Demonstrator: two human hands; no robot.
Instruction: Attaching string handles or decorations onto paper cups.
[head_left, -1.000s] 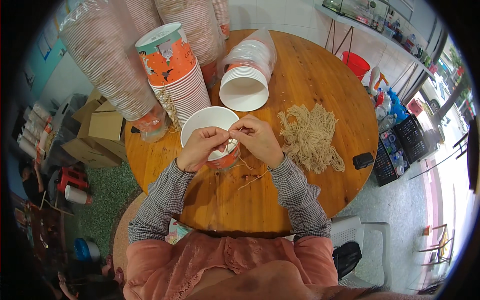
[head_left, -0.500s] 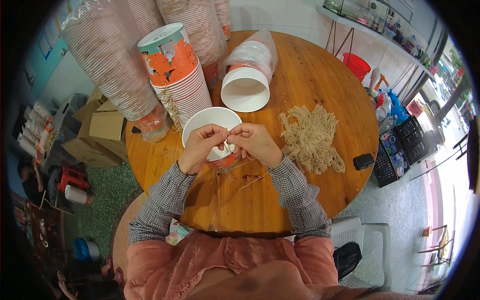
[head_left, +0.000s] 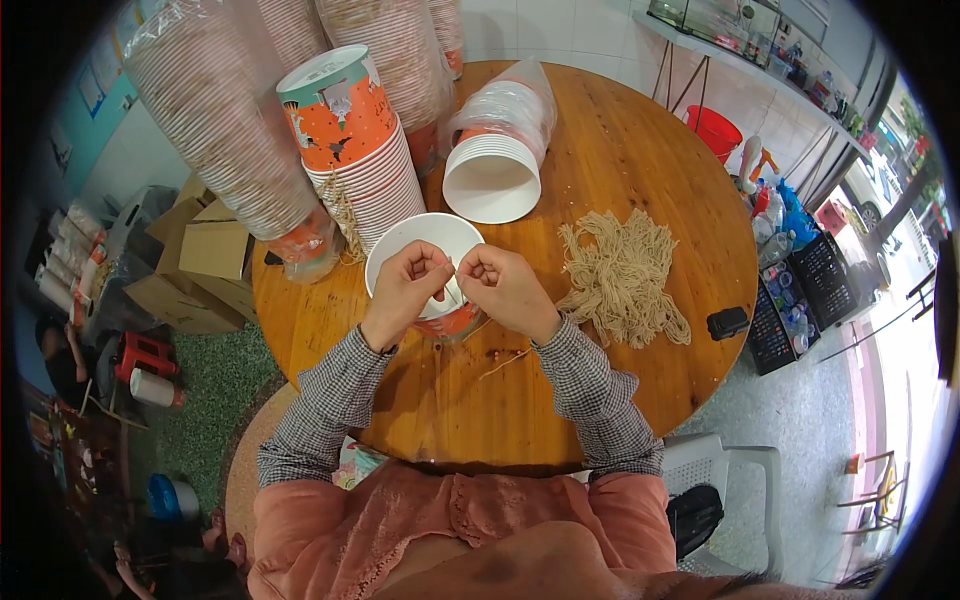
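A white-lined paper bucket [head_left: 400, 237] with an orange patterned outside stands upright in front of me, mouth up. My left hand [head_left: 400, 295] and my right hand [head_left: 515, 295] meet over its near rim, each closed in a pinch. Thin twine [head_left: 452, 292] shows between the fingertips; the ends inside the fingers are hidden. Strands of cord [head_left: 507, 364] lie on the table beneath my right hand. Farther right is a loose heap of tan twine [head_left: 625, 280].
An upside-down bucket stack [head_left: 345, 125] and tall plastic-wrapped stacks [head_left: 215, 110] rise at the back left of the round wooden table [head_left: 640, 120]. Another wrapped stack [head_left: 490, 178] lies on its side behind the bucket. A small black object [head_left: 727, 323] rests near the right edge.
My fingertips have drawn slightly apart over the bucket's rim, and the fingers of my right hand have curled in more. The bucket and the twine heap remain in place.
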